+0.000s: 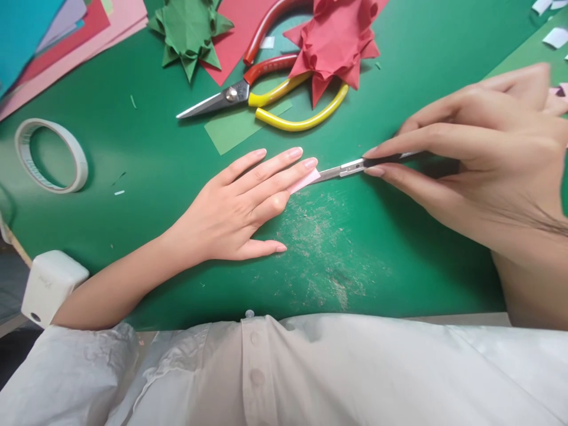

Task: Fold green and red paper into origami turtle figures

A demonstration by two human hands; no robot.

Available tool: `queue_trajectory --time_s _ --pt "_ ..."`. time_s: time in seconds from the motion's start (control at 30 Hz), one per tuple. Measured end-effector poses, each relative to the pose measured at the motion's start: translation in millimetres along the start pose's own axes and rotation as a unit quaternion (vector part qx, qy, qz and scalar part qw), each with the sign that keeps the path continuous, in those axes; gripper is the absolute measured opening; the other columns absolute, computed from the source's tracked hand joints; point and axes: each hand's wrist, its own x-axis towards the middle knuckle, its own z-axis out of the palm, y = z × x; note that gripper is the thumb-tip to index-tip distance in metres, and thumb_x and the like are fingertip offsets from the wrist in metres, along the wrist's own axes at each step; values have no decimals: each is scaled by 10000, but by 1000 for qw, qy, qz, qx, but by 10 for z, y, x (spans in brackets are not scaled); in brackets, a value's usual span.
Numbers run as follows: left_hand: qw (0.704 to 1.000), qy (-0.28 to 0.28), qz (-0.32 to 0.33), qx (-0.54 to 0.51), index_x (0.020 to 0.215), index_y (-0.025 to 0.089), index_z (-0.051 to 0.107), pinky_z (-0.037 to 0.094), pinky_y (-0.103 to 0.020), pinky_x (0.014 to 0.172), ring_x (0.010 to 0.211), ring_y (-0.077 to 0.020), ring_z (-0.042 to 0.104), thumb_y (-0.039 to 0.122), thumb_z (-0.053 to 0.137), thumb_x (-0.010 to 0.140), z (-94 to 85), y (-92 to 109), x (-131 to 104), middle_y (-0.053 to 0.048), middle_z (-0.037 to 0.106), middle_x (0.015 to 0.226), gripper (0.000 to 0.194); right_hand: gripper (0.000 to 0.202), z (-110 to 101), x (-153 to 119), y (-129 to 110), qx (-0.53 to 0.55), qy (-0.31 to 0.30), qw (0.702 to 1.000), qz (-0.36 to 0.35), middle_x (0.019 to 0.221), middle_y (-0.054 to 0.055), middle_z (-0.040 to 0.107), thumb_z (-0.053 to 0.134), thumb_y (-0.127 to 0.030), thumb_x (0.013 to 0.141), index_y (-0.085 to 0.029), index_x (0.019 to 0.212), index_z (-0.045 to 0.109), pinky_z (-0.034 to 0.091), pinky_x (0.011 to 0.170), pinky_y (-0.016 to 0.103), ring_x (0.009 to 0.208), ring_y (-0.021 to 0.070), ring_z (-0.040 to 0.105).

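My left hand (248,204) lies flat on the green table (177,160), fingers spread, over a small pink paper piece (305,181) whose edge shows beside the fingertips. From the right, my right hand (461,148) pinches a craft knife (352,167) between thumb and fingers. The knife's blade points left and reaches the paper's right corner, beside my left fingertips. Most of the paper is hidden under the left hand. Part of the knife's dark handle is covered by the right hand.
Red-handled scissors (231,93) lie beyond the hands, beside yellow handles (306,124), a red folded paper star (335,44) and a green one (190,29). A tape roll (77,160) and a white block (55,284) sit left. Coloured sheets (97,41) fill the upper left.
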Motion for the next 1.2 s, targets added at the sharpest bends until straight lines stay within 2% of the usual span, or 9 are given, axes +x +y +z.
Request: queue_trajectory --time_s 0.3,0.5,0.77,0.83,0.93,1.0,1.07,1.13,1.2 --pt "1000 9 1 1 1508 170 328 177 -590 1319 1590 -338 218 667 211 1035 7 -4 -1 -74 210 1723 696 292 18 -71 -7 12 2 1000 -22 1011 38 694 692 -541 877 -372 1111 734 427 877 498 1097 302 611" --pt "1000 19 1 0 1511 177 310 191 -601 1312 1591 -320 217 660 173 1032 -4 -1 1 -78 225 1718 694 291 -24 -52 -26 23 0 999 -22 991 18 692 684 -566 879 -381 1099 731 404 880 472 887 213 583" --pt "1000 14 5 5 1584 193 193 182 -605 1308 1591 -320 213 654 122 1034 -19 -5 10 -54 195 1726 721 320 -41 -45 -70 30 -16 999 -3 990 14 688 647 -621 885 -384 1079 737 409 894 462 936 221 595" --pt "1000 9 16 19 1597 164 185 201 -572 1315 1593 -302 227 635 157 1049 -63 -21 -4 -71 215 1719 723 329 -36 -39 -67 31 -11 999 5 979 14 689 645 -639 876 -381 1052 745 413 898 466 931 223 597" --pt "998 9 48 46 1604 120 218 230 -438 1336 1588 -229 266 513 236 1086 -147 -75 -55 -80 288 1695 650 361 -27 -25 -74 28 -9 999 22 947 21 691 614 -681 872 -376 1003 756 417 900 479 919 231 604" --pt "997 8 52 56 1611 160 235 217 -373 1344 1581 -180 278 372 300 1093 -181 -124 -98 -50 318 1684 564 374 -20 -13 -78 25 -11 999 27 942 23 692 604 -698 869 -382 997 759 421 909 492 919 236 608" --pt "995 17 62 75 1606 168 263 145 -305 1352 1575 -135 279 277 340 1085 -184 -172 -134 -30 343 1673 538 385 -14 -1 -76 21 -12 999 27 949 27 697 608 -707 860 -382 998 764 428 918 501 944 243 616" --pt "993 25 70 87 1602 171 280 86 -263 1347 1570 -113 282 261 351 1085 -162 -208 -155 -14 362 1664 530 409 -6 10 -67 16 -12 999 31 960 37 702 611 -717 851 -367 989 774 436 926 510 1003 264 623" --pt "995 21 56 76 1611 228 257 124 -282 1347 1560 -122 308 282 314 1088 -127 -223 -162 19 367 1662 529 435 2 19 -55 14 -8 999 36 961 45 705 613 -724 845 -348 983 783 438 936 518 1023 272 626"
